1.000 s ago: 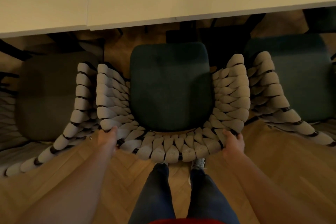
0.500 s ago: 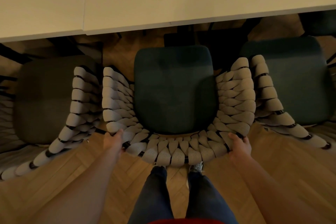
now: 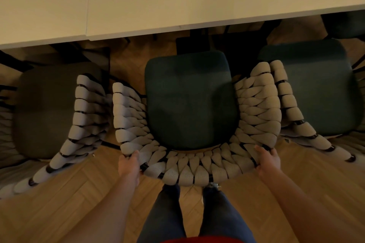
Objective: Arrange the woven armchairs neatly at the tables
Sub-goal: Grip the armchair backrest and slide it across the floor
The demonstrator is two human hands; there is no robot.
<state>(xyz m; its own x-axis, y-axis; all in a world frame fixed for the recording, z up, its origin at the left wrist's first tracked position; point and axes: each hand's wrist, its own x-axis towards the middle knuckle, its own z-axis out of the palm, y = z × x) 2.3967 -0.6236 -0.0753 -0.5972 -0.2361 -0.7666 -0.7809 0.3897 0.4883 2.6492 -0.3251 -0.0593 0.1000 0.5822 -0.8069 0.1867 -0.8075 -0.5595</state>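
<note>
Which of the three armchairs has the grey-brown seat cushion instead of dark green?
The left armchair. Its cushion is grey-brown, while the middle armchair, gripped by the left hand and right hand, and the right armchair are dark green.

Both bare forearms stretched forward and down, left hand (image 3: 128, 165) with fingers curled in a grip, right hand (image 3: 267, 161) the same, thumb on top, wrists straight, two legs in dark jeans between the arms

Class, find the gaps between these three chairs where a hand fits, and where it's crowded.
Free: floor gap between the middle chair and left chair. Crowded: middle chair's right arm touches the right chair. Left hand and right hand grip the backrest.
</note>
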